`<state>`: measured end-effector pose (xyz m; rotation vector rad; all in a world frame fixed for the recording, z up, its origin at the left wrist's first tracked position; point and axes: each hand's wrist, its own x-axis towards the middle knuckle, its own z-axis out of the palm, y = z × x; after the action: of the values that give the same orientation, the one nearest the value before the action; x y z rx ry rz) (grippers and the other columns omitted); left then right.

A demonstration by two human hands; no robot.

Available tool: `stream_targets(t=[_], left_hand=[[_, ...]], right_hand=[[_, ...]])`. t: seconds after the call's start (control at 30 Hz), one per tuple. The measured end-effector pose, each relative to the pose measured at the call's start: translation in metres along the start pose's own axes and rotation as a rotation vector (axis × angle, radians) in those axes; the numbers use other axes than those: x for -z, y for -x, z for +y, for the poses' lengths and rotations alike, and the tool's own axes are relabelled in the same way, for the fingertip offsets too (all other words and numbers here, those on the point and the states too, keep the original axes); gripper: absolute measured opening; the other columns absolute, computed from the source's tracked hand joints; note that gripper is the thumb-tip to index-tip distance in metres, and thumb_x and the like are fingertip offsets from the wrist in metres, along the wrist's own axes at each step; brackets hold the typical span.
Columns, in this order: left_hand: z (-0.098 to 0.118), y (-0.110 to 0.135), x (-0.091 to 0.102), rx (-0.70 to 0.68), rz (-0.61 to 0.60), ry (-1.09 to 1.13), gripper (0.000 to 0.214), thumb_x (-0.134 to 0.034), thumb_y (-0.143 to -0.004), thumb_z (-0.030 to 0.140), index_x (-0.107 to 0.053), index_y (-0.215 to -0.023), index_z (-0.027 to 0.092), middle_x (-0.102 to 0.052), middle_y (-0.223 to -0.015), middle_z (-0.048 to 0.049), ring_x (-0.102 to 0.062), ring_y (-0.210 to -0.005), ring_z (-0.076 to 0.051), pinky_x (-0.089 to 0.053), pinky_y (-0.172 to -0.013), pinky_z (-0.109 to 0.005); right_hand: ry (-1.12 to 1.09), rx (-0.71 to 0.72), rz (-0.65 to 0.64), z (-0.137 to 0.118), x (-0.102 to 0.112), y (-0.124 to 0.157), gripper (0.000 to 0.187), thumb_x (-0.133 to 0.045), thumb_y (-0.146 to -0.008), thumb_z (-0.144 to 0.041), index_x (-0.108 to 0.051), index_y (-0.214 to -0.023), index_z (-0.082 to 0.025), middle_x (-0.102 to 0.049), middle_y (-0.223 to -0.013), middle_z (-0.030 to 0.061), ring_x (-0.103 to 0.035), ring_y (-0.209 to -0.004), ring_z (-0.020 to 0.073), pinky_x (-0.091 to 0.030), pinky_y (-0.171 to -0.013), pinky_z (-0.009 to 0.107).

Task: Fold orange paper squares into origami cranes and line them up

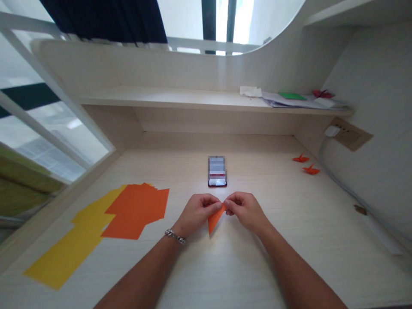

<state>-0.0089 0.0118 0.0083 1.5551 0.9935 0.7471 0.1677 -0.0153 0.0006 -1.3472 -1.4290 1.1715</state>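
Observation:
An orange sheet of origami paper (215,221), folded to a narrow triangle, is held up between both hands above the pale desk. My left hand (200,209) pinches its upper left edge between thumb and fingers; a chain bracelet circles that wrist. At the top corner, my right hand (244,208) closes thumb and fingertips on the paper. One point of the triangle hangs downward toward me. The fingers hide the upper part of the folds. Just beyond the hands lies a phone (217,171) with its screen lit and blurred.
Loose orange sheets (137,210) overlap yellow sheets (69,253) on the left. Two folded orange paper cranes (310,170) sit at the right by a grey cable (337,182) plugged into a wall socket (349,134). Papers (289,101) lie on the shelf (180,98) behind.

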Motion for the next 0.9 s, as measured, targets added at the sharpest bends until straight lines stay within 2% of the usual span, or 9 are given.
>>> stream_targets(t=[0.23, 0.37, 0.47, 0.7, 0.9], left_hand=[[0.0012, -0.001, 0.0025, 0.005, -0.001, -0.04, 0.021, -0.065, -0.075, 0.033, -0.071, -0.072, 0.012, -0.069, -0.071, -0.0059, -0.058, -0.064, -0.014, -0.044, -0.059, -0.024], [0.0003, -0.0025, 0.004, 0.048, 0.022, 0.029, 0.024, -0.065, -0.074, 0.035, -0.071, -0.078, 0.012, -0.07, -0.075, -0.0074, -0.06, -0.066, -0.016, -0.046, -0.061, -0.026], [-0.0001, -0.0031, 0.0045, 0.076, 0.063, 0.064, 0.026, -0.065, -0.074, 0.037, -0.07, -0.074, 0.011, -0.068, -0.067, -0.0057, -0.057, -0.058, -0.014, -0.043, -0.054, -0.024], [0.0027, -0.0013, 0.0036, 0.067, 0.037, 0.001, 0.022, -0.067, -0.071, 0.035, -0.07, -0.067, 0.013, -0.066, -0.062, -0.0039, -0.055, -0.057, -0.013, -0.04, -0.051, -0.022], [-0.0006, -0.0029, 0.0015, 0.112, 0.102, 0.078, 0.027, -0.067, -0.071, 0.038, -0.069, -0.067, 0.012, -0.064, -0.062, -0.0029, -0.052, -0.055, -0.012, -0.039, -0.052, -0.023]], right_hand=[[-0.057, -0.031, -0.073, 0.0001, -0.0021, 0.0009, 0.019, -0.06, -0.078, -0.032, -0.066, -0.077, -0.014, -0.065, -0.062, 0.0029, -0.062, -0.058, 0.014, -0.05, -0.057, 0.025], [-0.051, -0.003, 0.003, 0.0006, -0.0025, -0.0007, 0.019, -0.06, -0.078, -0.032, -0.064, -0.074, -0.015, -0.064, -0.061, 0.0024, -0.059, -0.055, 0.0131, -0.048, -0.056, 0.025], [-0.091, 0.012, 0.039, 0.0008, -0.002, -0.0018, 0.019, -0.061, -0.078, -0.033, -0.064, -0.073, -0.015, -0.064, -0.062, 0.0024, -0.059, -0.056, 0.013, -0.048, -0.057, 0.025], [-0.016, -0.012, -0.068, -0.0002, -0.0021, 0.0004, 0.017, -0.06, -0.078, -0.031, -0.065, -0.072, -0.015, -0.063, -0.06, 0.0013, -0.059, -0.056, 0.0128, -0.045, -0.054, 0.023], [-0.033, -0.024, -0.011, 0.0003, -0.0058, -0.0001, 0.018, -0.059, -0.078, -0.031, -0.062, -0.07, -0.016, -0.063, -0.058, 0.0011, -0.057, -0.053, 0.012, -0.044, -0.053, 0.023]])
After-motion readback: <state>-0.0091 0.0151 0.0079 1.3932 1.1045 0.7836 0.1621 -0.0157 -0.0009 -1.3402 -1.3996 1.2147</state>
